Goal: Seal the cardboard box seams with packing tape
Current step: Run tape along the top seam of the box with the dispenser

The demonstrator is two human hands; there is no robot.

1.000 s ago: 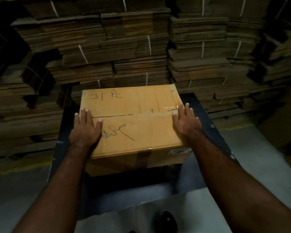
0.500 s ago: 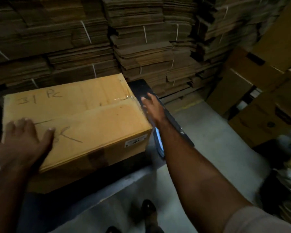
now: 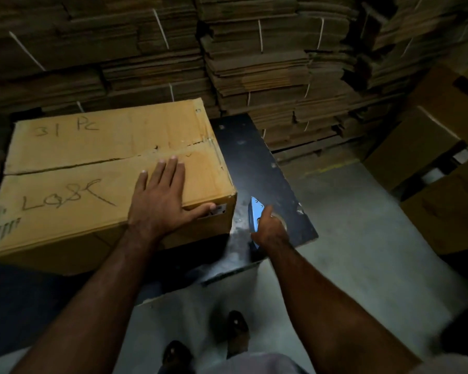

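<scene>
A closed cardboard box (image 3: pixel 73 147) with handwriting on its top flaps rests on a dark table (image 3: pixel 254 163). Its centre seam runs left to right, with a short strip of clear tape near the right end. My left hand (image 3: pixel 162 201) lies flat on the near right part of the lid, fingers spread, thumb hooked over the front edge. Just right of the box, my right hand (image 3: pixel 270 228) is closed around a blue tape dispenser (image 3: pixel 255 214) at the table's near right corner. The tape roll is mostly hidden under the hand.
Strapped stacks of flattened cardboard (image 3: pixel 254 63) fill the wall behind the table. Assembled brown boxes (image 3: pixel 427 136) stand at the right. Grey concrete floor (image 3: pixel 362 238) lies to the right of the table, and my shoes (image 3: pixel 235 325) show below.
My left hand slid from the box's left side to its near right corner. My right hand left the box's right edge and took hold of the blue tape dispenser on the table.
</scene>
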